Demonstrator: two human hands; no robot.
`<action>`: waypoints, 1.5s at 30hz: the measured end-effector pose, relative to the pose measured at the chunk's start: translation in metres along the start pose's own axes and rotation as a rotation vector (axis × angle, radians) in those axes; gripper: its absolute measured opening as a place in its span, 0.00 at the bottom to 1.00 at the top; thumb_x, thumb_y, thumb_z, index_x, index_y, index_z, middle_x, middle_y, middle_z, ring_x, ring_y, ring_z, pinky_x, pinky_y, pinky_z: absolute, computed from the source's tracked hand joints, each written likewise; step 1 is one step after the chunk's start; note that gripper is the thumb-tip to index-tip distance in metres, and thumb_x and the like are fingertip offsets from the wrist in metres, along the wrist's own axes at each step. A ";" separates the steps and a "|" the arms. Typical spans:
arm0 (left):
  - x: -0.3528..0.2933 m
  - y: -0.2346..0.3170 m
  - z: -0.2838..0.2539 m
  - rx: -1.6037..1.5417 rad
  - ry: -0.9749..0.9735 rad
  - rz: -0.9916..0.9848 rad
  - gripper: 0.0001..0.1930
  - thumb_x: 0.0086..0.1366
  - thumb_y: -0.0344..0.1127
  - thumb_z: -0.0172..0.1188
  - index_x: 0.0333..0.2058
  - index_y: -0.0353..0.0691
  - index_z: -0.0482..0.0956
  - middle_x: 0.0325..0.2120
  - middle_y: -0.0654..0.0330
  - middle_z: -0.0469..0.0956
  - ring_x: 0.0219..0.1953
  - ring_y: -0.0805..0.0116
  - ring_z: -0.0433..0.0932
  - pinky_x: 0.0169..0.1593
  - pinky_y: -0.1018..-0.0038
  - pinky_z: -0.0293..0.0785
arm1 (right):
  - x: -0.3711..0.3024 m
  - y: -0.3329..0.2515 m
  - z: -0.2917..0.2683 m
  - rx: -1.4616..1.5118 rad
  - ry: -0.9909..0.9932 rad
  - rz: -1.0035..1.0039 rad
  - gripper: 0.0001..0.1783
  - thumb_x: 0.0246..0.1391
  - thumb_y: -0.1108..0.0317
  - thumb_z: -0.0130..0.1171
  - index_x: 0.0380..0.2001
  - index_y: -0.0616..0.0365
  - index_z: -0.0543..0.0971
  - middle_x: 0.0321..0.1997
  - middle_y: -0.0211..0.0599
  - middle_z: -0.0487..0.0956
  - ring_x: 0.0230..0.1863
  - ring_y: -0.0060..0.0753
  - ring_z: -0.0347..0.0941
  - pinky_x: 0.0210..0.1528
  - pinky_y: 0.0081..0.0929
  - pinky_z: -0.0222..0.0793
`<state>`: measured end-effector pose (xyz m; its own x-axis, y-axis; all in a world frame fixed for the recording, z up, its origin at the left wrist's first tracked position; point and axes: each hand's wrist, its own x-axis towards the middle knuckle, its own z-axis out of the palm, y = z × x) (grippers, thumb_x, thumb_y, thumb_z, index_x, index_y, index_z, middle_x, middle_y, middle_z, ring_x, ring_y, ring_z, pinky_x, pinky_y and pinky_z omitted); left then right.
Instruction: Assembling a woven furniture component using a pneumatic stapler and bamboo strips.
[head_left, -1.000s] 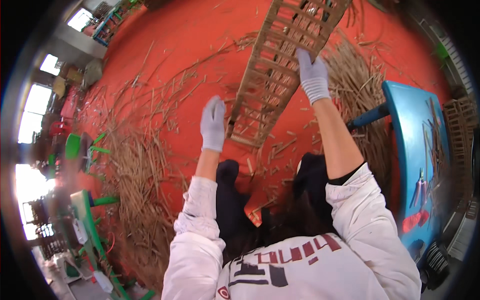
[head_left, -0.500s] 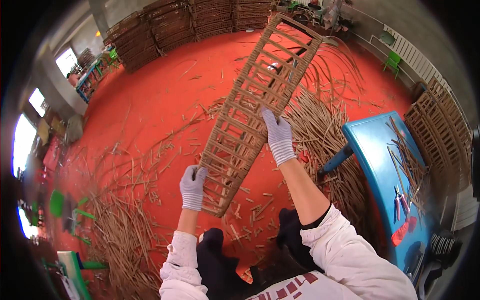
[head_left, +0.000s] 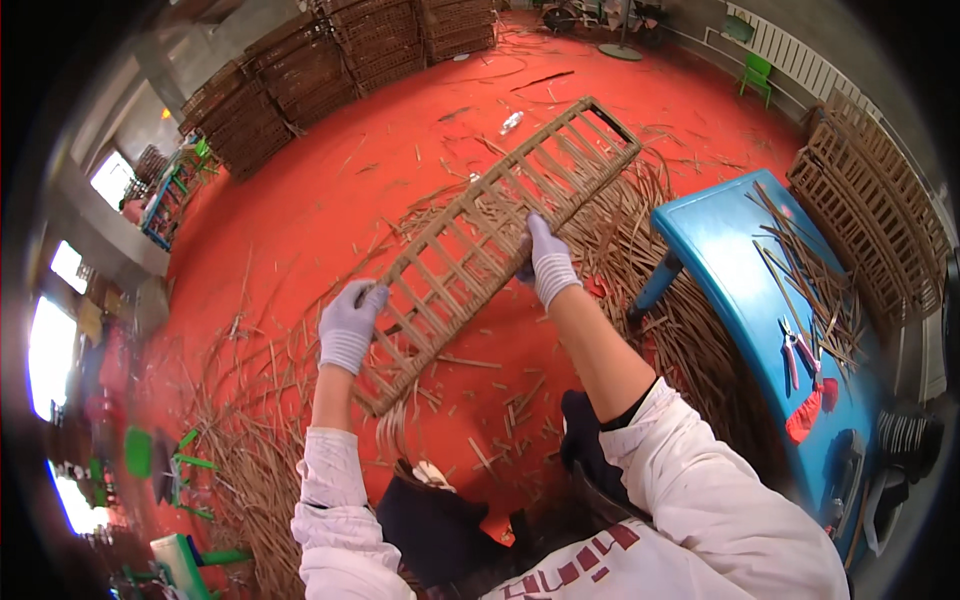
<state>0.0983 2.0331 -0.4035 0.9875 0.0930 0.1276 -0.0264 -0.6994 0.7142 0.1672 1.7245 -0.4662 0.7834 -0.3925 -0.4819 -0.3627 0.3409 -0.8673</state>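
A long brown woven rack [head_left: 455, 262] with slatted cross bars hangs tilted in front of me, its far end up to the right. My left hand [head_left: 350, 322], in a pale striped glove, is closed on the near left edge of the rack. Gloved likewise, my right hand [head_left: 543, 252] grips the right long side around its middle; its fingertips are partly hidden behind the rack. Beneath the rack, loose brown strips [head_left: 620, 235] lie heaped on the red floor.
At the right a blue table [head_left: 725, 255] bears brown strips, pliers [head_left: 795, 355] and a red cloth [head_left: 810, 412]. More woven racks [head_left: 870, 215] lean beyond it; tall stacks of them [head_left: 310, 75] stand at the back left. Strips [head_left: 250, 440] litter the floor at left.
The rack has swung clockwise and its far end has come lower and nearer. My left hand has moved left and up with its end. My view has shifted a little.
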 end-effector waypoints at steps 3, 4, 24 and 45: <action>0.002 -0.005 0.003 0.060 0.148 0.262 0.22 0.65 0.55 0.62 0.46 0.44 0.84 0.38 0.57 0.84 0.42 0.61 0.83 0.49 0.67 0.75 | 0.016 0.004 -0.019 0.100 -0.053 -0.032 0.27 0.56 0.36 0.57 0.34 0.52 0.78 0.23 0.35 0.77 0.17 0.36 0.72 0.18 0.40 0.71; 0.001 -0.013 0.001 0.167 0.195 0.228 0.22 0.65 0.55 0.62 0.46 0.44 0.84 0.40 0.56 0.84 0.43 0.60 0.82 0.49 0.67 0.75 | 0.020 0.004 -0.026 0.106 -0.051 -0.034 0.28 0.57 0.36 0.56 0.35 0.52 0.77 0.23 0.36 0.77 0.16 0.37 0.72 0.18 0.40 0.70; 0.017 -0.139 0.020 -0.363 0.163 -0.014 0.24 0.62 0.30 0.59 0.58 0.46 0.77 0.52 0.54 0.81 0.49 0.61 0.82 0.54 0.67 0.77 | 0.028 -0.013 -0.032 0.295 -0.027 0.125 0.34 0.52 0.33 0.64 0.42 0.52 0.71 0.35 0.39 0.69 0.36 0.38 0.65 0.41 0.45 0.73; 0.083 -0.144 0.046 -1.559 0.014 -0.256 0.11 0.68 0.32 0.62 0.39 0.26 0.81 0.37 0.54 0.84 0.39 0.61 0.83 0.39 0.70 0.83 | 0.017 -0.023 -0.022 0.312 -0.098 0.083 0.30 0.56 0.37 0.63 0.46 0.51 0.73 0.42 0.38 0.74 0.36 0.36 0.70 0.37 0.38 0.70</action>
<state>0.1916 2.1088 -0.5274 0.9895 0.1021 -0.1026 -0.0025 0.7207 0.6933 0.1776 1.6913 -0.4576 0.8079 -0.2739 -0.5218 -0.2672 0.6189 -0.7386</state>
